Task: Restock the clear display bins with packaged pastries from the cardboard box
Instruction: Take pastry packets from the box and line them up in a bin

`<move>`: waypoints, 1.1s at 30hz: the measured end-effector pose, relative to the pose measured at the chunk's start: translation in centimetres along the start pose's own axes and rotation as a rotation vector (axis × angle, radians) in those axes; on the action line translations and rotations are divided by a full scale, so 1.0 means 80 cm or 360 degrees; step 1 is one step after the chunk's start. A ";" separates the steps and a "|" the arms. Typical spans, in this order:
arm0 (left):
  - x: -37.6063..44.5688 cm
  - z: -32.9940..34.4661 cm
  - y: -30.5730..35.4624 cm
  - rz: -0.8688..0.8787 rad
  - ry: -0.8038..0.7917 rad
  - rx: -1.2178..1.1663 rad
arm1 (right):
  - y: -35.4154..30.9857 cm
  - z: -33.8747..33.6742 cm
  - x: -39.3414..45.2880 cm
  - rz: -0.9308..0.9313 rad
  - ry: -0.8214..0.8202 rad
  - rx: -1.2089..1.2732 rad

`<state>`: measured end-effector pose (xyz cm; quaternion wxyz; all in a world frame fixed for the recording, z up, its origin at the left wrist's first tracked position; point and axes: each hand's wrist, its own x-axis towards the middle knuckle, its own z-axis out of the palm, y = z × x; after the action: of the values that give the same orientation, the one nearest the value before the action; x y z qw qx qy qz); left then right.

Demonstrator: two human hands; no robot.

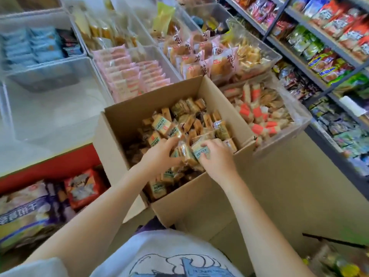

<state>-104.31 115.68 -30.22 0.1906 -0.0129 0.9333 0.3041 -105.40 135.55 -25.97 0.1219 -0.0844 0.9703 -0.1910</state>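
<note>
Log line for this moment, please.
stage: gathering | left hand + right hand: gripping packaged pastries | where: inside cardboard box | bins: none added yet

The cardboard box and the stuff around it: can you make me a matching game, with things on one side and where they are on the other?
Things:
1. cardboard box
2. pink packets
3. blue packets
4. both hands, left hand and right hand

Places:
A. in a clear bin at the far left
B. inside the box, on the pastries
C. in the clear bin just behind the box
D. in the middle, in front of the bins

Pairs: 1-D, 2-C, 3-A, 4-B
</note>
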 end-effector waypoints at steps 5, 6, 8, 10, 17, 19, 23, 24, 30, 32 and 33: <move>0.047 0.007 0.023 0.0141 -0.0241 0.0522 | 0.005 -0.001 0.068 0.0147 -0.0498 -0.0368; 0.051 0.007 0.025 0.0126 -0.0233 0.0571 | 0.006 0.002 0.074 0.0131 -0.0536 -0.0403; 0.056 0.003 0.026 0.0110 -0.0223 0.0561 | 0.008 0.006 0.088 0.0080 -0.0597 -0.0347; 0.053 -0.002 0.022 0.0141 -0.0147 0.0473 | 0.014 0.002 0.103 0.0029 -0.0661 -0.0129; 0.033 -0.043 0.023 -0.0531 0.0341 -0.1130 | 0.031 -0.045 0.157 0.0534 -0.0714 0.1994; 0.031 -0.056 0.029 -0.0693 0.0465 -0.1660 | 0.025 -0.051 0.169 0.0570 -0.0780 0.2323; 0.020 -0.074 0.036 -0.0747 0.0509 -0.2080 | 0.001 -0.045 0.178 0.0565 -0.0959 0.2418; 0.015 -0.076 0.035 -0.0763 0.0508 -0.2231 | -0.005 -0.042 0.177 0.0583 -0.0999 0.2426; -0.017 -0.093 0.022 -0.0590 0.0426 -0.3170 | -0.040 -0.024 0.166 0.0498 -0.1265 0.2639; -0.024 -0.100 0.011 -0.0537 0.0452 -0.3233 | -0.054 -0.021 0.161 0.0442 -0.1280 0.2592; -0.028 -0.103 0.006 -0.0543 0.0481 -0.3203 | -0.062 -0.019 0.159 0.0421 -0.1286 0.2566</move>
<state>-105.15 111.11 -23.00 0.0129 -0.3367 0.2468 0.9086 -117.42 128.89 -25.24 0.4956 0.0779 0.4280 -0.7518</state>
